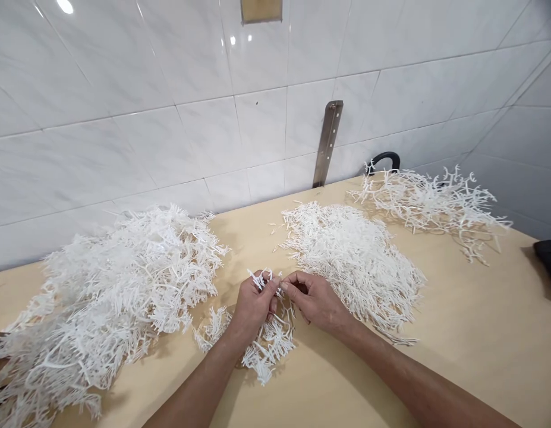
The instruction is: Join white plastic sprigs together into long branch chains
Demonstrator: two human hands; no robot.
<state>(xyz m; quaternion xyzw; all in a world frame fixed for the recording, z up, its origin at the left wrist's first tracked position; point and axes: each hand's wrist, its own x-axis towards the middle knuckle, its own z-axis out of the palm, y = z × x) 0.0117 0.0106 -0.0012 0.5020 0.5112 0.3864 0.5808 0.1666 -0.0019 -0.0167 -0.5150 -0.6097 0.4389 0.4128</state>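
My left hand [256, 302] is closed around a white branching plastic sprue [259, 278], whose short prongs stick up above the fingers. Thumb and forefinger of my right hand [317, 297] pinch together at the right side of that sprue; what lies between the fingertips is too small to make out. Under and beside the left hand lies a small cluster of white branched pieces [268, 348]. Just beyond the right hand is a heap of short thin white sticks [346, 255].
A large mound of white branched plastic [137, 279] covers the table's left side. Bare stems lie tangled in a pile [435, 199] at the back right, near a black curved handle [384, 157]. A metal strip [327, 142] leans on the tiled wall [190, 71]. A black object [549, 258] sits at the right edge.
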